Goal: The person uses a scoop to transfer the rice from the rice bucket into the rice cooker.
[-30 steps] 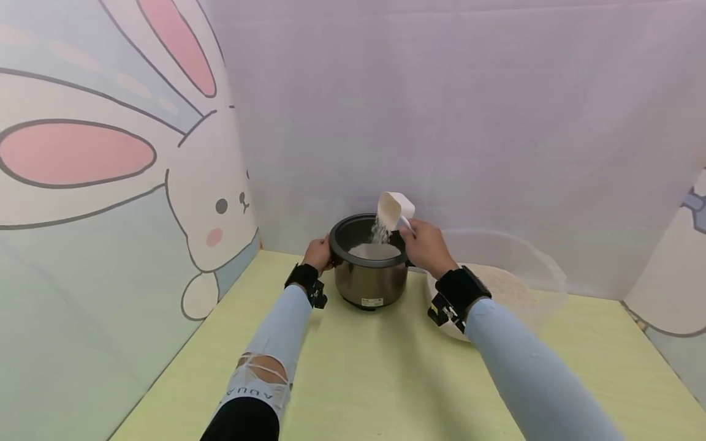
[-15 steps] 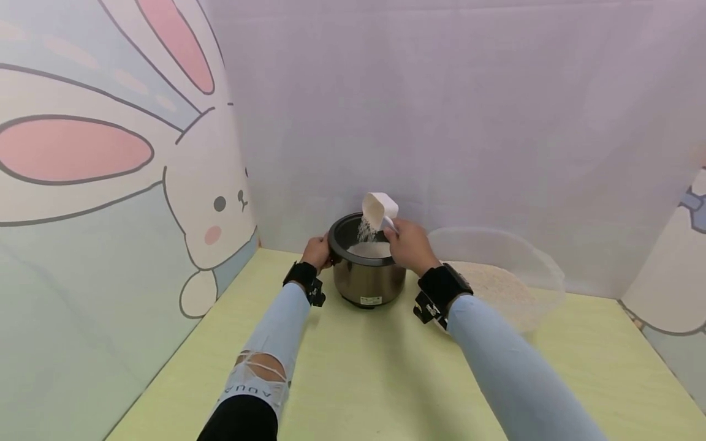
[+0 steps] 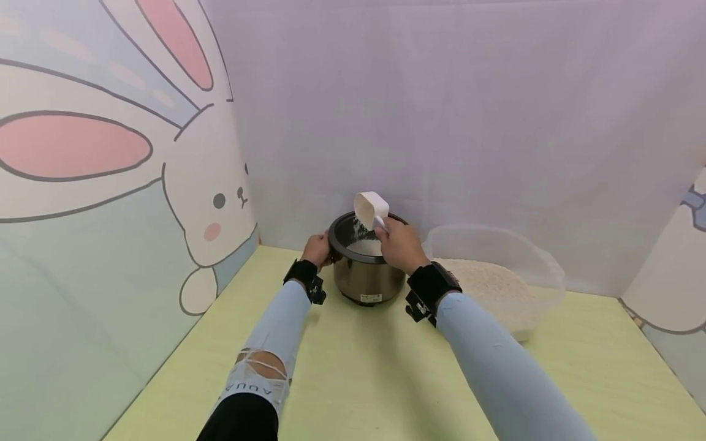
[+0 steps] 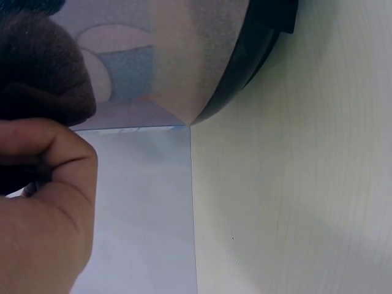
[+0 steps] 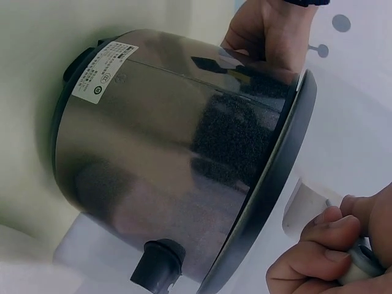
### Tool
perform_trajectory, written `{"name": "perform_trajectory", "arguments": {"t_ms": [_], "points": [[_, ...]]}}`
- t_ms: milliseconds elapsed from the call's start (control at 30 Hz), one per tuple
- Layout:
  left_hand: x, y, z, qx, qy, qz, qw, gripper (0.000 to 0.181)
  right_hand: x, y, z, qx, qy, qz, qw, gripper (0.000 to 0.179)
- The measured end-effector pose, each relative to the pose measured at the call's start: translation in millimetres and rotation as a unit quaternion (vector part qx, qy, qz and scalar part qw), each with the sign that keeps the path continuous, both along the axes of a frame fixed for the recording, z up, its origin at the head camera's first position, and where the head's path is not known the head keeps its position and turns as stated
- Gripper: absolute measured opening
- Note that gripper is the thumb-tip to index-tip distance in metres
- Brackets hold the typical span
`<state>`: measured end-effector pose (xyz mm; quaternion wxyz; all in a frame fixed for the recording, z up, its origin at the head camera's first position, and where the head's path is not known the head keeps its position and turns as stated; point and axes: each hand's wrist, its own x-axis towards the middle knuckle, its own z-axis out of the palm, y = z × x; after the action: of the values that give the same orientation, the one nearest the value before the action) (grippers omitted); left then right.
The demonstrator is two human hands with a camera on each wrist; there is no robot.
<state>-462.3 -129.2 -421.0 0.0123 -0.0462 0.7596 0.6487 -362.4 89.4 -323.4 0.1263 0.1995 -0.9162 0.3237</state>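
A brown rice cooker with a black rim stands lidless on the table, white rice inside it. My left hand grips its left side; in the left wrist view the fingers of this hand are curled at the cooker's side handle, partly out of frame. Over the opening, my right hand holds a white measuring scoop by its handle, tipped to the left, with grains falling from it. From the right wrist view, the fist of my right hand wraps the scoop's handle beside the rim.
To the right, partly behind my right forearm, sits a translucent tub holding a bed of rice. A pale curtain hangs right behind the cooker. A rabbit-patterned wall borders the pale yellow table on the left.
My right hand has shifted left with the tipped scoop, farther over the cooker. The stream of grains has thinned. The left hand stays on the cooker.
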Motion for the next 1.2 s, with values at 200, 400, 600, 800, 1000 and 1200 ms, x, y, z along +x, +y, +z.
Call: {"name": "perform_trajectory", "arguments": {"t_ms": [200,400,600,800,1000,1200], "points": [[-0.7,1.3,0.0,0.002,-0.015,0.008,0.9999,0.044,1.6,-5,-0.2,0.014,0.001,-0.009,0.9999,0.026],[-1.7,-0.2,0.6,0.002,-0.018,0.003,0.9998,0.043,-0.3,-6,-3.4,0.039,0.004,-0.020,0.9990,0.032],[5.5,0.6,2.9,0.009,-0.005,0.000,0.9999,0.043,3.4,-9,-3.8,0.058,0.002,-0.026,0.9980,0.034],[10.8,1.1,4.4,0.004,0.001,0.001,1.0000,0.042,2.4,-5,-4.3,0.057,0.015,-0.027,0.9979,0.034],[12.3,0.4,5.0,0.019,0.014,0.004,0.9997,0.042,-1.7,5,-9.1,0.052,0.020,-0.029,0.9980,0.031],[9.7,0.1,2.3,0.031,0.015,0.001,0.9994,0.042,-2.6,14,-14.1,0.073,0.024,-0.045,0.9961,0.031]]}}
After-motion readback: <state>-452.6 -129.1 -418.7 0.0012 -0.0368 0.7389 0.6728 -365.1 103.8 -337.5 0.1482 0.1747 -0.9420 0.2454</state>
